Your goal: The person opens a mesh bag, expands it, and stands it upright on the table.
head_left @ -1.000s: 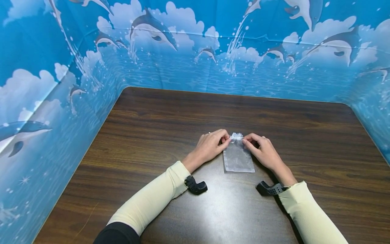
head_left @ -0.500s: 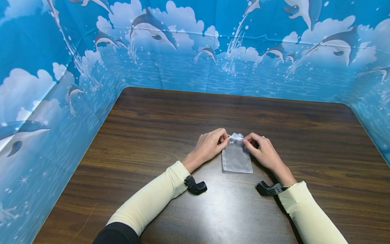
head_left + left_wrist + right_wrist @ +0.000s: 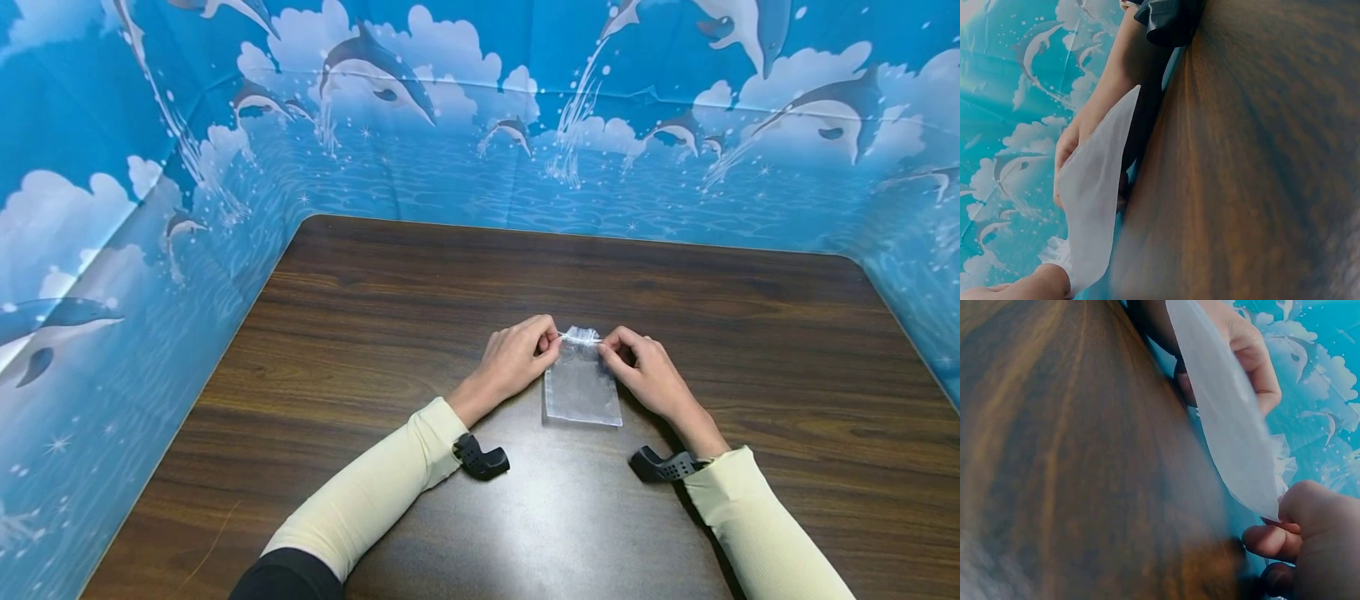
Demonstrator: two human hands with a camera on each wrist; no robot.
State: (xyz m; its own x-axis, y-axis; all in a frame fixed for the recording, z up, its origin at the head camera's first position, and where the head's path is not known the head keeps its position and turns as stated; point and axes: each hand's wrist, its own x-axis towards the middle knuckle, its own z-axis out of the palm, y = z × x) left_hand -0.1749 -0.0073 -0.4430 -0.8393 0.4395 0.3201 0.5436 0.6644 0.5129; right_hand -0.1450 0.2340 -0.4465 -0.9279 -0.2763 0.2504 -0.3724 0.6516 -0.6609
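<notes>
A small white sheer drawstring pouch (image 3: 582, 392) hangs down toward me from its gathered neck in the head view, its frilled top pointing away. At the left side of the neck, my left hand (image 3: 517, 357) pinches the white drawstring (image 3: 582, 340) between thumb and bent fingers. My right hand (image 3: 647, 368) pinches the string's other side. Short lengths of taut string show between the fingertips and the ruffle. Both wrist views show the pouch (image 3: 1094, 200) as a pale, slightly bowed sheet held between the hands, tilted over the tabletop. Nothing shows inside it.
The dark wood-grain table (image 3: 420, 275) has rounded far corners. A blue dolphin-print cloth (image 3: 465, 150) surrounds it at the back and sides. Black wrist cameras (image 3: 482, 458) are strapped over pale yellow sleeves. A thin light strand (image 3: 212, 546) lies at the table's left front.
My left hand has drawn slightly left, and more string shows beside it. The pouch has shifted a little left and its gathered neck looks slightly wider. The right hand stays nearly in place.
</notes>
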